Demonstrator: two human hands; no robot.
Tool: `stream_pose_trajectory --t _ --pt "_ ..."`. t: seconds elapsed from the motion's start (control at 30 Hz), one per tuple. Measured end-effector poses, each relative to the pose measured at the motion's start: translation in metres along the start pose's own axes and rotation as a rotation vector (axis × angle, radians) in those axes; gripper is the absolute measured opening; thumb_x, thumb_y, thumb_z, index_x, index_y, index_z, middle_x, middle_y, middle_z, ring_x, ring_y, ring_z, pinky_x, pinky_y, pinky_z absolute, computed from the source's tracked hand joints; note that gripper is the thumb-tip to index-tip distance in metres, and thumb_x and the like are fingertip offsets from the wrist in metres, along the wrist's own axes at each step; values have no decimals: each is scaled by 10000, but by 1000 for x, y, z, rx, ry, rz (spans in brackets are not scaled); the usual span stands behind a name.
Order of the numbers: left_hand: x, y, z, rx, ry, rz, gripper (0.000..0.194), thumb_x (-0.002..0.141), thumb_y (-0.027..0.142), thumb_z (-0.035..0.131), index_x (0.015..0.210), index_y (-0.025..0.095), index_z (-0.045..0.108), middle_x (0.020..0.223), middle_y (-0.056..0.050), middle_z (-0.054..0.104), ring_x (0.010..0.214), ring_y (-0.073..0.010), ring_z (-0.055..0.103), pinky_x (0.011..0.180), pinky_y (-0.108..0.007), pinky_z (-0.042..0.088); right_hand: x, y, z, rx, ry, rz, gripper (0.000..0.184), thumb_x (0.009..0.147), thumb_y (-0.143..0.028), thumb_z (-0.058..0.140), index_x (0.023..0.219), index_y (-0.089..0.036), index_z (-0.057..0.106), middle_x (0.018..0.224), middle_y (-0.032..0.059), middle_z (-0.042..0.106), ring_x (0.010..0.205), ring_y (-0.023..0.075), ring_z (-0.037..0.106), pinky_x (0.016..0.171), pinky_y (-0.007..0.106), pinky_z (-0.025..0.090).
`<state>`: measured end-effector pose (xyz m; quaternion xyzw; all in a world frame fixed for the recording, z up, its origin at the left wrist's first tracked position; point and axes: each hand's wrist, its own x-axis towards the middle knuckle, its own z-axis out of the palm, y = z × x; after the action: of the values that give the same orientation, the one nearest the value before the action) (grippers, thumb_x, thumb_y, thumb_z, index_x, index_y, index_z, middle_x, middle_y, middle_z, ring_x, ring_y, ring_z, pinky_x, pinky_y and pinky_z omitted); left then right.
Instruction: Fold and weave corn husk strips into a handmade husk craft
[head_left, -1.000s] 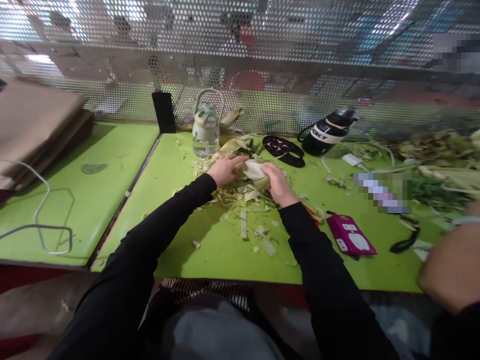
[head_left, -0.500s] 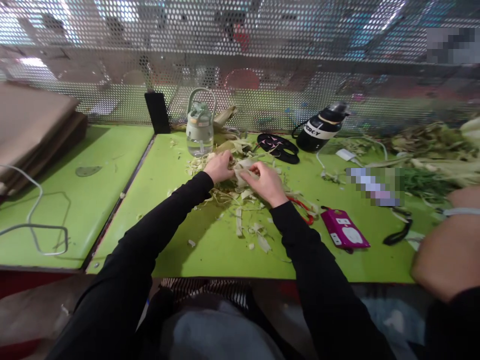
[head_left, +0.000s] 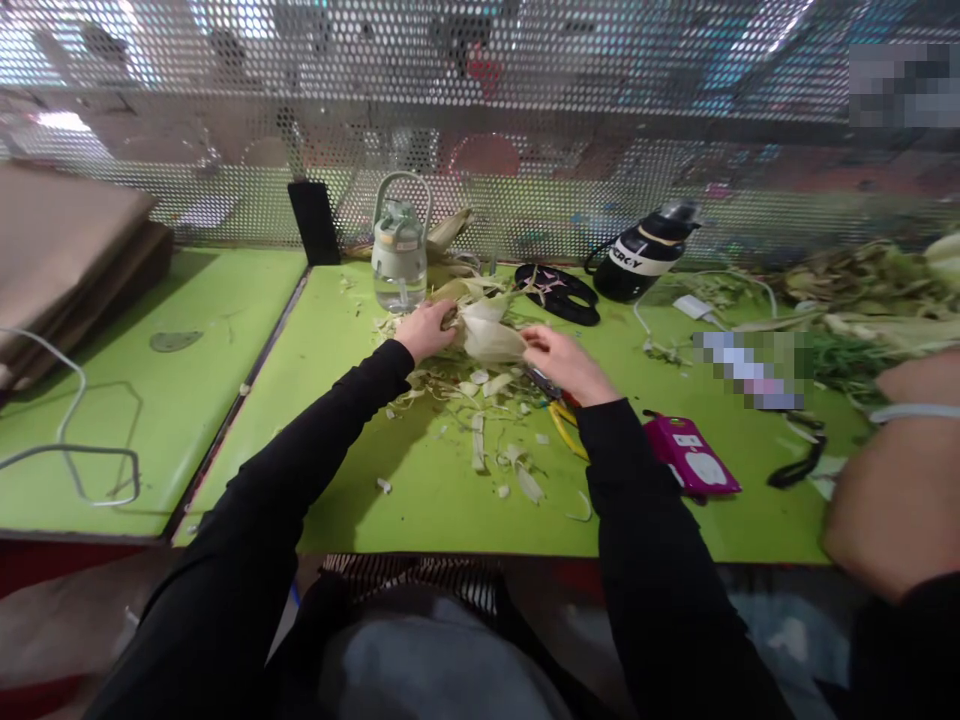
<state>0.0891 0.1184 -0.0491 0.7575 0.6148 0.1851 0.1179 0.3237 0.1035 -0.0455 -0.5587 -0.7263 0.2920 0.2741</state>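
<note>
A broad pale corn husk [head_left: 491,335] stretches between my two hands above a heap of torn husk. My left hand [head_left: 426,330] is closed on its left end, with the fingertips partly hidden among the leaves. At its right end, my right hand [head_left: 566,365] pinches the edge between thumb and fingers. Just below my right hand lies a hand tool, perhaps pliers, with a yellow handle [head_left: 568,430] and some red; my hand covers part of it. Narrow husk strips [head_left: 478,443] and small scraps are scattered on the green table [head_left: 450,520] in front.
Behind the husks stand a pale green water bottle [head_left: 400,250], a black mask-like item [head_left: 556,293] and a black bottle [head_left: 641,255]. A magenta pouch [head_left: 691,455] lies right. Brown sheets [head_left: 67,240] are stacked left. Another person's arm [head_left: 896,480] rests at the right edge.
My right hand has moved right, drawing the husk out wide and flat. My left hand has shifted slightly left. The yellow handle now shows below my right hand.
</note>
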Motion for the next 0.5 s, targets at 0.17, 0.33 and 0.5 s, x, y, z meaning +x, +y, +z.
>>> stream_pose_trajectory --t 0.17,0.33,0.5 --pt "-4 26 6 93 1 28 441 930 359 545 1344 217 601 1267 -146 659 1105 -310 678 929 -410 532 -4 -13 24 -427 55 -91 396 914 -565 554 958 -202 706 899 133 767 807 297 682 684 345 434" --pt "6 37 11 110 -31 -15 370 965 303 483 1284 196 638 1254 -150 672 1120 -301 687 947 -399 518 1 -11 41 -540 162 -134 455 1034 -465 343 878 -233 703 743 116 736 712 272 667 631 327 340" --pt "16 30 16 58 -23 -37 339 963 282 498 1243 205 674 1262 -116 700 1176 -274 667 985 -355 500 8 -7 43 -459 162 -90 409 1018 -452 410 808 -213 665 717 111 699 696 265 636 630 330 295"
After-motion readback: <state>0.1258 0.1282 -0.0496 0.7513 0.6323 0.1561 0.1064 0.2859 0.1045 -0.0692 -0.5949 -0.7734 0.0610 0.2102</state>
